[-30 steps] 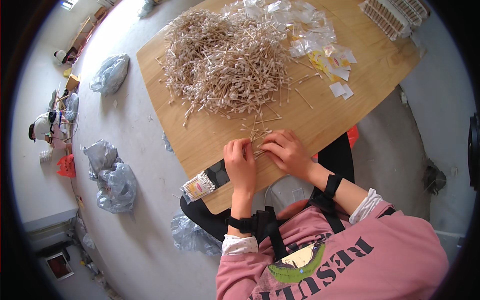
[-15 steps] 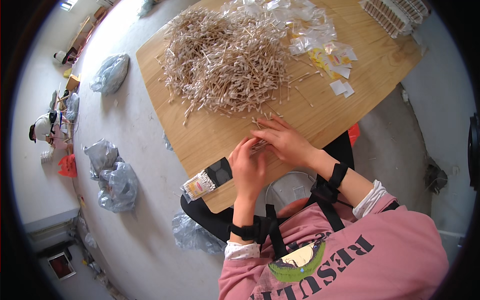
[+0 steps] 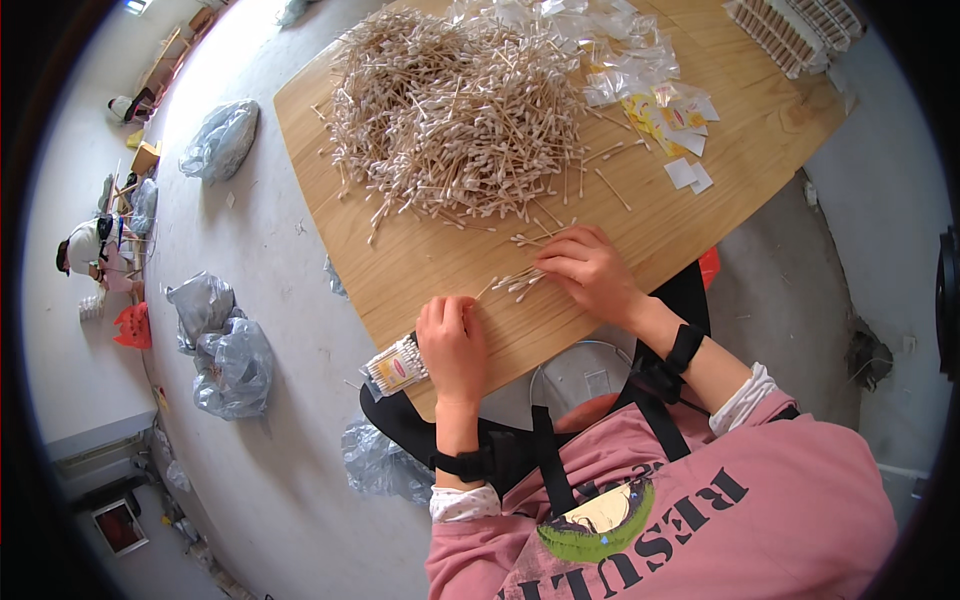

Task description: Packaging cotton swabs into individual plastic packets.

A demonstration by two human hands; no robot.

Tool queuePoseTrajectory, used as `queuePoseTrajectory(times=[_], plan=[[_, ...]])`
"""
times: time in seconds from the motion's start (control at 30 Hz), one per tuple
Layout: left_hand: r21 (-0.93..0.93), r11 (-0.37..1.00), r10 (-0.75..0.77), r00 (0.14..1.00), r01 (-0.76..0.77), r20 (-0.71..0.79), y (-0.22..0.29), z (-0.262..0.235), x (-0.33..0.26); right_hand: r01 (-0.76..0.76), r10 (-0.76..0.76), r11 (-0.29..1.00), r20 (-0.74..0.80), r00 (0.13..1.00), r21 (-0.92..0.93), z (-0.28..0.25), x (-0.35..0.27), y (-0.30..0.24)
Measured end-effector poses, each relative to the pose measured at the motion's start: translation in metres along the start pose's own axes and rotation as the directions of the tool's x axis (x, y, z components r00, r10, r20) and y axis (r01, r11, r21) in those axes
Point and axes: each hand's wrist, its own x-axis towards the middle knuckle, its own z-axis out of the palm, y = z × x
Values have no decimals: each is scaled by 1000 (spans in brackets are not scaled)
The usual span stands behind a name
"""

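A large heap of cotton swabs with wooden sticks covers the far left of the wooden table. My right hand is closed at the near side of the heap, its fingertips on a few loose swabs whose white tips stick out to the left. My left hand is curled near the table's left edge, fingers together; a thin stick shows by its fingertips, but what it grips is hidden. Beside it lies a clear pack of cotton swabs with a yellow label. The black object there is mostly covered by this hand.
Clear plastic bags, yellow printed cards and small white cards lie on the far right. Rows of bundled swabs sit at the far right corner. Grey plastic bags rest on the floor; a person sits at the left.
My hands have moved apart from each other. The left went left, over the black object beside the pack; the right shifted slightly right, leaving swabs in view between them.
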Motion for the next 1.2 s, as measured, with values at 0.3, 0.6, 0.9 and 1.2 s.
queuePoseTrajectory(times=[0.3,0.6,0.9,1.2], plan=[[-120,991,61,995,-52,75,10,20,20,44,-43,999,20,999,-4,11,-2,-12],[-157,984,110,984,-88,139,46,19,13,-253,258,964,-43,965,84,-9,2,-14],[-161,974,154,986,-163,-66,45,40,-9,-276,298,930,57,953,-244,1,27,-11],[-197,968,146,987,-156,-67,38,30,-15,-219,230,934,7,973,-282,-4,28,16]])
